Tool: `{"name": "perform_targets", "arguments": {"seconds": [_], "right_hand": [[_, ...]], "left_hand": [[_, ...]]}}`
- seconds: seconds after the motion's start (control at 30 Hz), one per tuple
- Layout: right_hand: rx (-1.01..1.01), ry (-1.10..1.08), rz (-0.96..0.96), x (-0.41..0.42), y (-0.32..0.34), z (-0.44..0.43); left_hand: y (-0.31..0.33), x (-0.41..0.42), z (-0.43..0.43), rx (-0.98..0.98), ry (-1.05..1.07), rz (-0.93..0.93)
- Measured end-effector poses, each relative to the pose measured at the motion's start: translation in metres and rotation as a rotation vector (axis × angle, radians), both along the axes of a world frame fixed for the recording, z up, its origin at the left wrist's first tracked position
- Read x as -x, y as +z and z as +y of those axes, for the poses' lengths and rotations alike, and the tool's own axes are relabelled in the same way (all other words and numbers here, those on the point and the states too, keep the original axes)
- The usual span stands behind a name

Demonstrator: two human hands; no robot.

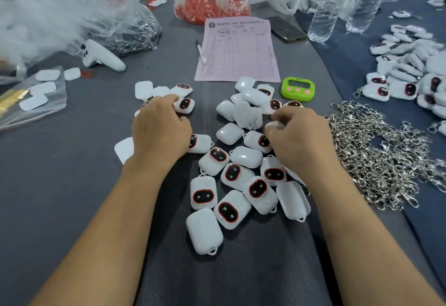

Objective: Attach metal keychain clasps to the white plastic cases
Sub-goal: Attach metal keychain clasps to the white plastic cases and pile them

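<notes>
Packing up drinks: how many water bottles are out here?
2. One water bottle stands at the far right beside the phone; the other water bottle is just right of it. The plastic bags could hide more.

The right hand [300, 138] covers most of a white case [275, 124] (the grip of the left hand [160, 128] is hidden).

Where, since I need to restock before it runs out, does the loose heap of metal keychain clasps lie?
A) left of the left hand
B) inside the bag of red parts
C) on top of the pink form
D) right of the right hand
D: the heap of metal clasps lies spread on the dark table just right of the right hand, which pinches a white case.
</notes>
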State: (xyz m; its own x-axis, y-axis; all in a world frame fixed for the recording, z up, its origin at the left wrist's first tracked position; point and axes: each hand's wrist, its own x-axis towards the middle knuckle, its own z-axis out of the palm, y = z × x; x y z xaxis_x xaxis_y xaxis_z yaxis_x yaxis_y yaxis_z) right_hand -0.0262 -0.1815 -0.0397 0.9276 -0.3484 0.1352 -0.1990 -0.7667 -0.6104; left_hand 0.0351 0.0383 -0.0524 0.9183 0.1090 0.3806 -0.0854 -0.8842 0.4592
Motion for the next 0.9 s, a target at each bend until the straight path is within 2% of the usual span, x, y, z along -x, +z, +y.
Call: {"name": "perform_targets", "arguments": {"seconds": [0.1,0.27,0.33,0.43,0.53,0.6,0.67,0.8,0.9], "right_hand": [[0.018,-0.004,0.010,-0.001,0.000,-0.005],[-0.154,0.079,0.035,-0.001,0.003,-0.015],[-0.187,0.055,-0.012,-0.002,0.005,-0.018],[-0.226,-0.085,-0.132,-0.002,0.012,-0.033],[-0.125,-0.262,-0.161,0.003,0.019,-0.055],[-0.049,-0.351,-0.082,0.007,0.018,-0.065],[0.013,-0.384,0.040,0.010,0.015,-0.068],[0.146,-0.318,0.227,0.009,0.009,-0.060],[0.190,-0.258,0.257,0.007,0.005,-0.054]], "left_hand": [[0.001,0.004,-0.004,0.136,-0.038,0.026],[0.000,0.014,-0.026,0.230,-0.229,0.188],[0.000,0.017,-0.034,0.329,-0.296,0.222],[0.008,0.018,-0.033,0.430,-0.319,0.133],[0.019,0.008,-0.004,0.210,-0.119,-0.040],[0.021,-0.002,0.028,0.066,0.100,-0.019],[0.019,-0.007,0.054,0.035,0.303,0.092],[0.009,-0.013,0.072,0.363,0.508,0.177],[0.003,-0.011,0.061,0.539,0.442,0.151]]}}
